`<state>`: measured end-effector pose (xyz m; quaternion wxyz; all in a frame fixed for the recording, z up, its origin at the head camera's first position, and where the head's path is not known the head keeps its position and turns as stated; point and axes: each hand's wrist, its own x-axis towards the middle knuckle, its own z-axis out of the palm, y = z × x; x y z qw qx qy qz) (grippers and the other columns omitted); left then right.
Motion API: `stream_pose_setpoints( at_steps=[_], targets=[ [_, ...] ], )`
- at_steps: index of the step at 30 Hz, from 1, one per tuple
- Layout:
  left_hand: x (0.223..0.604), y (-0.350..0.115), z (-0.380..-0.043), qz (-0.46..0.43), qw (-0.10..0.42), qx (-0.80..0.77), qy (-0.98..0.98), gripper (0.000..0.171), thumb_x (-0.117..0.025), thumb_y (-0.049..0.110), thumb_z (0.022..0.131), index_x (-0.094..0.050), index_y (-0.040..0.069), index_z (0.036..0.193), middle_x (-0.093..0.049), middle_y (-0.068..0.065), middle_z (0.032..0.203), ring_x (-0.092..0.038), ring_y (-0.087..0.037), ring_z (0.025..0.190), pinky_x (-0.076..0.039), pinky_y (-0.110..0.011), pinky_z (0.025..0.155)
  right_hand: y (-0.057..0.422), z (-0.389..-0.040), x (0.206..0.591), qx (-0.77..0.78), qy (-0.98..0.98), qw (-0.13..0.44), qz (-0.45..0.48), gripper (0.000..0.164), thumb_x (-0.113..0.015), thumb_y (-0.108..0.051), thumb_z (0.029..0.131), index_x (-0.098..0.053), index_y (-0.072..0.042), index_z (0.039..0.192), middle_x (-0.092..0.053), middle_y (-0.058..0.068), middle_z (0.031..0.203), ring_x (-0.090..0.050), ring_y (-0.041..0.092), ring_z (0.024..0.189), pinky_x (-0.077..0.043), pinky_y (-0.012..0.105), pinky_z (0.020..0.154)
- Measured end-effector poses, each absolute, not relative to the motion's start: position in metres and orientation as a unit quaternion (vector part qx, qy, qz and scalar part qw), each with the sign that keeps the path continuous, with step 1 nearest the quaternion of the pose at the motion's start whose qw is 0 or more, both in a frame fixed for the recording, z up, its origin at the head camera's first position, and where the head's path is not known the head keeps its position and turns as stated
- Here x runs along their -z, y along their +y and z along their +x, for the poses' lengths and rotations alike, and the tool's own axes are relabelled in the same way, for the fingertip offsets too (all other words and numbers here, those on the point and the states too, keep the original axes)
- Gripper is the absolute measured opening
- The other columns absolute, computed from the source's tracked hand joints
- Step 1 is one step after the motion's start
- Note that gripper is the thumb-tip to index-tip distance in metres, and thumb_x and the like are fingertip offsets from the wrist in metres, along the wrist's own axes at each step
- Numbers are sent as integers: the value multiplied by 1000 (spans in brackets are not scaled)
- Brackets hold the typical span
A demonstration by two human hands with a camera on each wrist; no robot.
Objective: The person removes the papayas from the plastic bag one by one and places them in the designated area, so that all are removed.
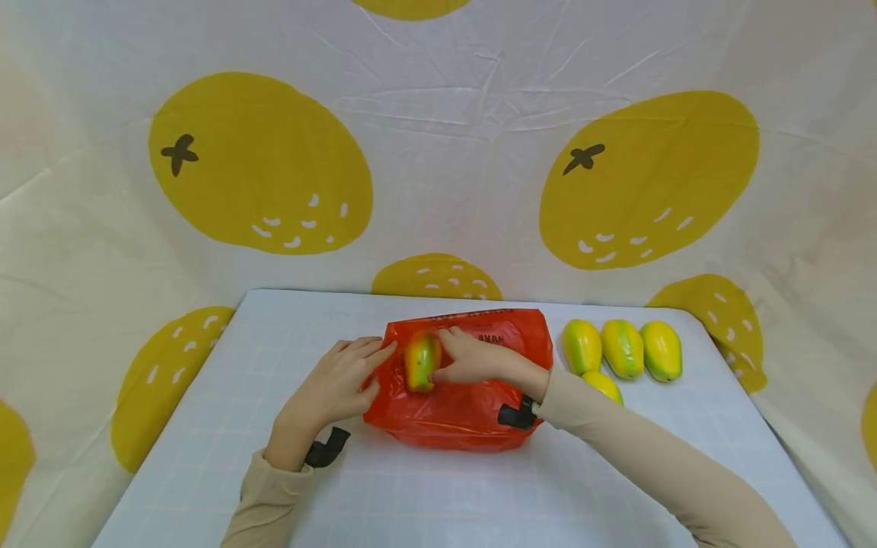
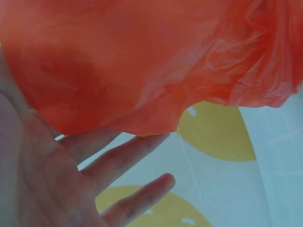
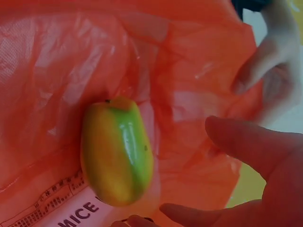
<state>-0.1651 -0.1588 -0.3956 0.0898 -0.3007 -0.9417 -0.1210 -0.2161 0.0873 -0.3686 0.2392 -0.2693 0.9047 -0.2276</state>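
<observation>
A red plastic bag (image 1: 452,422) with dark print lies on the table. On it is a yellow-green fruit shaped like a papaya (image 1: 421,361), reddish at its far end. My right hand (image 1: 473,358) is just right of that fruit; in the right wrist view its thumb and fingers are spread, apart from the fruit (image 3: 116,153). At the bag's left edge is my left hand (image 1: 336,380). The left wrist view shows its fingers (image 2: 123,163) extended and spread, some of them partly behind the bag's edge (image 2: 151,125).
Several more such fruits (image 1: 622,348) lie right of the bag, one partly behind the right forearm (image 1: 637,441). The white table (image 1: 411,502) ends at the back against a cloth (image 1: 452,175) printed with big yellow fruits. Black straps (image 1: 327,449) hang at the wrists.
</observation>
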Motion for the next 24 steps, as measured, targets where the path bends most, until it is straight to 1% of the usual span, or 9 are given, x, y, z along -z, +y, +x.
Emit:
stream_pose_setpoints(
  at_steps=[2,3,7,8,11,13,19,21,24],
  targets=[
    [395,-159,-165,-301,89,121,-942,54,-65,11,83,-61,5,136,-61,-14,133,-54,-33,124,-44,-55,101,83,-217,370,208,909,245,-266,78,-68,-33,92,-30,-1,152,-38,19,148,-42,32,130,-42,48,106],
    [395,-159,-165,-301,90,121,-941,54,-65,11,82,-61,5,136,-61,-14,133,-54,-33,124,-44,-55,100,80,-217,370,204,910,246,-266,78,-69,-31,92,-30,0,152,-37,19,148,-42,32,130,-41,48,106],
    [396,-158,-165,-304,94,119,-940,54,-65,11,82,-61,5,135,-62,-14,132,-55,-32,124,-44,-55,100,72,-219,377,187,913,246,-268,81,-71,-32,90,-28,2,151,-36,21,147,-39,35,130,-39,49,108],
    [396,-158,-165,-305,94,119,-940,54,-65,11,82,-61,5,135,-62,-14,132,-55,-32,124,-44,-55,100,70,-219,379,182,914,243,-269,81,-71,-32,90,-29,1,150,-37,21,145,-39,35,128,-39,49,107],
    [397,-158,-165,-307,96,119,-940,54,-65,10,82,-61,5,135,-62,-14,132,-55,-32,123,-45,-55,99,66,-220,387,172,916,240,-272,83,-71,-33,90,-27,1,151,-35,21,145,-37,37,130,-38,50,109],
    [397,-158,-165,-306,95,119,-940,54,-65,10,82,-61,5,135,-62,-14,132,-55,-32,123,-45,-55,99,65,-221,391,167,917,240,-270,84,-71,-33,89,-26,-1,152,-32,21,148,-34,38,134,-36,51,110],
    [397,-157,-165,-308,96,116,-940,53,-65,11,82,-61,4,135,-62,-14,132,-55,-32,123,-44,-55,100,60,-226,396,162,922,241,-255,93,-72,-36,88,-17,-1,156,-18,21,160,-20,41,145,-28,52,115],
    [397,-156,-165,-310,98,116,-939,53,-65,11,82,-61,4,135,-62,-15,132,-55,-32,123,-45,-55,99,58,-228,398,164,923,241,-252,95,-73,-35,88,-16,-1,156,-16,21,161,-17,41,147,-25,52,116],
    [396,-156,-165,-311,101,116,-938,53,-65,11,82,-62,3,134,-62,-15,131,-56,-33,122,-45,-55,99,56,-229,400,163,924,238,-253,95,-73,-33,87,-17,0,156,-16,22,161,-17,44,146,-25,53,116]
  ],
)
